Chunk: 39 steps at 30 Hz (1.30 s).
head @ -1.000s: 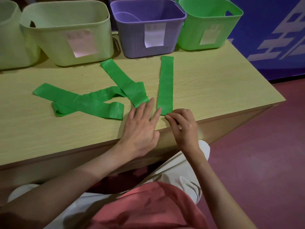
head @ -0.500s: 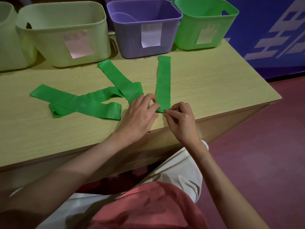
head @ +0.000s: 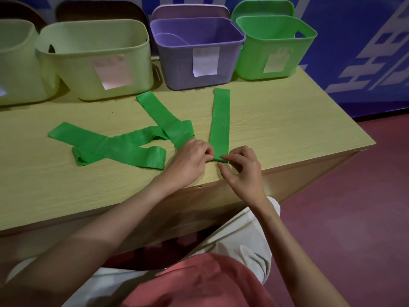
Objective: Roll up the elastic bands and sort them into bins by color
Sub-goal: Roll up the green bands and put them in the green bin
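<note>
Green band [head: 220,122]: near end pinched by left hand [head: 190,161] and right hand [head: 242,168], first turn started.
Next: roll it toward the green bin [head: 274,46].

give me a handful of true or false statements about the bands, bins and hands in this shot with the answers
1. Both hands, left hand and right hand, pinch the near end of the straight green band. True.
2. That band is already rolled up completely. False: only its near end is turned over; the rest lies flat on the table.
3. The purple bin stands between a pale bin and the green bin. True.
4. Other green bands lie crossed to the left. True.
5. A green band lies in the purple bin. False: none shows there.
</note>
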Motion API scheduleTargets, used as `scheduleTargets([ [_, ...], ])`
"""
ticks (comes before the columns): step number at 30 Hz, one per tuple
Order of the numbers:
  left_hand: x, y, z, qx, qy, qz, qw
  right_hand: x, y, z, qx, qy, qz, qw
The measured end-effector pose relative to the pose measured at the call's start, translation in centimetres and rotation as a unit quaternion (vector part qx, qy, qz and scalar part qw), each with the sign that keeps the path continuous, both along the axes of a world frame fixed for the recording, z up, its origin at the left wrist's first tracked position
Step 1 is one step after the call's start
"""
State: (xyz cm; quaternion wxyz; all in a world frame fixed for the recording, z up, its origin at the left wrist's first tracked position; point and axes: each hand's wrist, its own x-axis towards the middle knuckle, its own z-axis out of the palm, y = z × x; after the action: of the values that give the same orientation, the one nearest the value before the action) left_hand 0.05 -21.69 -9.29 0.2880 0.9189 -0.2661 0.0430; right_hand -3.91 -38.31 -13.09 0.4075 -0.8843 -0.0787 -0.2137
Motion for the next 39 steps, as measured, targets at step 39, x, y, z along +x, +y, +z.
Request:
scheduleTargets([
  [39, -4.7, 5.7, 8.5, -0.299, 0.005, 0.038, 0.953, -0.7, 4.3, 10.9, 0.162, -0.082, 0.169, 0.969],
])
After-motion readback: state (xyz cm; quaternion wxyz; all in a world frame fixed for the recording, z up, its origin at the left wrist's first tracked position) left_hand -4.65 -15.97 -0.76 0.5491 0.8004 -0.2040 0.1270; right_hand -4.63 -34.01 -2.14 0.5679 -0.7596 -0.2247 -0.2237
